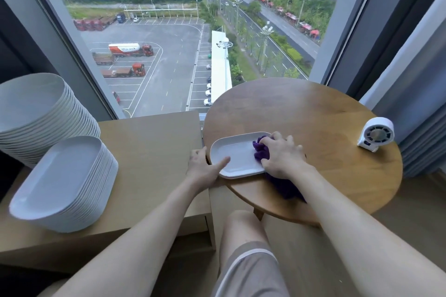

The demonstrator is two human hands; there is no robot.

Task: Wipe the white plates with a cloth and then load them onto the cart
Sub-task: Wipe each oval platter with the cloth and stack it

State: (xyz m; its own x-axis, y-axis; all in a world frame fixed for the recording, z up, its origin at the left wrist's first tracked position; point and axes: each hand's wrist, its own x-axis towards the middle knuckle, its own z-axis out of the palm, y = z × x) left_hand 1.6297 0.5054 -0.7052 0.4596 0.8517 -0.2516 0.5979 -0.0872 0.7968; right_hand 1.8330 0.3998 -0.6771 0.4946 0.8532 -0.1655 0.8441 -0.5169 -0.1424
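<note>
A white rectangular plate (237,154) lies near the left front edge of the round wooden table (313,113). My left hand (205,169) holds the plate's near left rim, thumb lying on the inside of the plate. My right hand (283,155) grips a bunched purple cloth (261,150) and presses it onto the right side of the plate; the cloth's tail trails under my forearm. Two stacks of white plates stand at the left: a rectangular stack (65,183) in front and a taller round stack (41,113) behind it.
The plate stacks sit on a low wooden cabinet (154,142) beside the table. A small white fan (376,134) stands at the table's right edge. A large window rises directly behind, with curtains at the right. My knee is under the table's front edge.
</note>
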